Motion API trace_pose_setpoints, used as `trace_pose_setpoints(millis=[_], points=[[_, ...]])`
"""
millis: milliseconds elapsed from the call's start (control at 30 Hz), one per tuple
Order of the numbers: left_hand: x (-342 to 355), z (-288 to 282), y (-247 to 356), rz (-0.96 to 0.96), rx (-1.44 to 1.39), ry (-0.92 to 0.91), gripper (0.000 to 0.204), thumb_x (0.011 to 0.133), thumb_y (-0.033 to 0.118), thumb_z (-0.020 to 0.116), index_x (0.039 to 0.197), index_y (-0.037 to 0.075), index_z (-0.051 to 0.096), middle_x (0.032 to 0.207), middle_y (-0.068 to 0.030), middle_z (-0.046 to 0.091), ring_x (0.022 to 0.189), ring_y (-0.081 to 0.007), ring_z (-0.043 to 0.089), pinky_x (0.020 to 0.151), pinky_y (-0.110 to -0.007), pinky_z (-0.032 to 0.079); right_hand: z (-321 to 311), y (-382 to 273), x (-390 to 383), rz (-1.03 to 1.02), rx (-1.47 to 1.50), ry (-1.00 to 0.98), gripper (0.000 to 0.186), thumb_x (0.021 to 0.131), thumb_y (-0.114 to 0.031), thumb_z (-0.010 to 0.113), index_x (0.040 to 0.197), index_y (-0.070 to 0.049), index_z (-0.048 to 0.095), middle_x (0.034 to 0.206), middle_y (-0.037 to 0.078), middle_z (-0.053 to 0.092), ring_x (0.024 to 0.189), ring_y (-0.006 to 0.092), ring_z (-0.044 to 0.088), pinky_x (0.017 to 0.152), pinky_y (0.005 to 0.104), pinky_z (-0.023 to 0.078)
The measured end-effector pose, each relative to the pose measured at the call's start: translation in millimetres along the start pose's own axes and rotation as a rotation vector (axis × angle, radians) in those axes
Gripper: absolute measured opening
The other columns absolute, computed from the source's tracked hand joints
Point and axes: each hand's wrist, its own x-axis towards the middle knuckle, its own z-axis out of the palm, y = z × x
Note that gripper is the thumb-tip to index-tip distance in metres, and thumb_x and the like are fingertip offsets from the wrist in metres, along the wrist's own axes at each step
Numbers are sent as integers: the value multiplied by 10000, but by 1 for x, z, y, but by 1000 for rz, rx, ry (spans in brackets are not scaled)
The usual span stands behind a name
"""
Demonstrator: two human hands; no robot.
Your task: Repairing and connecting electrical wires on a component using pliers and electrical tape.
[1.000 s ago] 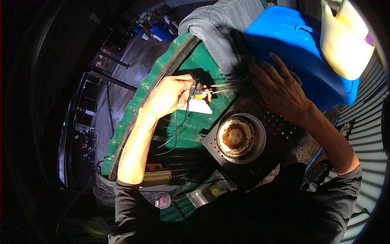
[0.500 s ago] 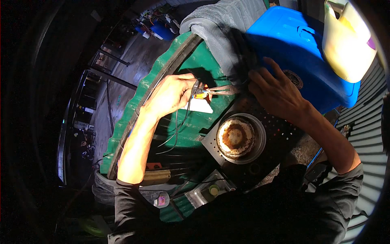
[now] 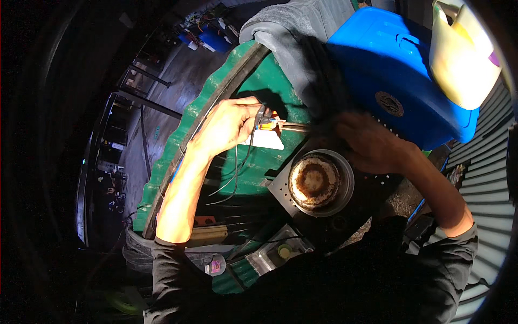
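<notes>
My left hand (image 3: 231, 123) is closed, thumb and fingers pinching a black cable (image 3: 250, 141) whose end shows orange and yellow parts. To its right are the slim metal jaws of a pair of pliers (image 3: 297, 127), their tips at the cable's end. My right hand (image 3: 369, 141) is closed round the plier handles, in deep shadow and slightly blurred; the handles are hidden in the dark. Below my left fingers a white flat piece (image 3: 265, 141) lies on a green corrugated sheet (image 3: 259, 175).
A round metal pan (image 3: 318, 183) with a brown-stained middle rests on a perforated metal plate (image 3: 280, 190). At the upper right stand a blue box (image 3: 372, 48) and a pale yellow jug (image 3: 464, 65). Grey cloth (image 3: 291, 38) drapes at the top. A metal tray (image 3: 270, 258) and jar (image 3: 216, 264) are nearer.
My right hand has come down toward me and rolled over, and the plier jaws have turned with it, now seen edge-on. My left hand stays almost where it was.
</notes>
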Motion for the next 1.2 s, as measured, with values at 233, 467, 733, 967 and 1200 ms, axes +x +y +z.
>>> trace_pose_setpoints(millis=[233, 467, 733, 967, 1200], points=[[1, 1, 3, -14, 69, -23, 118, 658, -46, 531, 772, -21, 553, 724, -133, 486, 672, -321, 544, 624, -398, 453, -5, 12, 6, -45, -617, 278, 259, 768, -221, 575, 975, -73, 624, 1156, 109, 521, 1111, 229, 480, 1073, 494, 266], [3, 1, 4, -23, 100, -1, 127, 728, 12, 525, 817, 29, 613, 733, -101, 518, 681, -298, 570, 607, -400, 480, 5, 12, 14, -124, -598, 398, 159, 755, -134, 595, 881, -42, 628, 1100, 106, 534, 1069, 235, 508, 1084, 495, 272], [4, 2, 0, -14, 92, -7, 159, 747, 6, 526, 860, 50, 629, 731, -109, 522, 691, -303, 575, 623, -405, 479, 0, 13, 16, -140, -678, 343, 261, 737, -245, 597, 933, -76, 635, 1136, 97, 535, 1048, 226, 505, 1067, 471, 293], [6, 2, 1, 21, -17, 5, 216, 668, -52, 538, 867, 1, 602, 763, -131, 554, 720, -325, 580, 654, -382, 479, -4, 8, 18, -116, -611, 251, 248, 735, -249, 610, 897, -61, 615, 1026, 110, 548, 972, 232, 536, 953, 414, 383], [7, -2, 15, -121, 165, -124, 219, 664, -56, 534, 863, -3, 606, 781, -133, 570, 736, -320, 591, 667, -369, 488, -8, 8, 11, 91, 76, -75, 309, 767, -171, 577, 1023, 1, 551, 1046, 178, 533, 975, 330, 531, 899, 407, 409]])
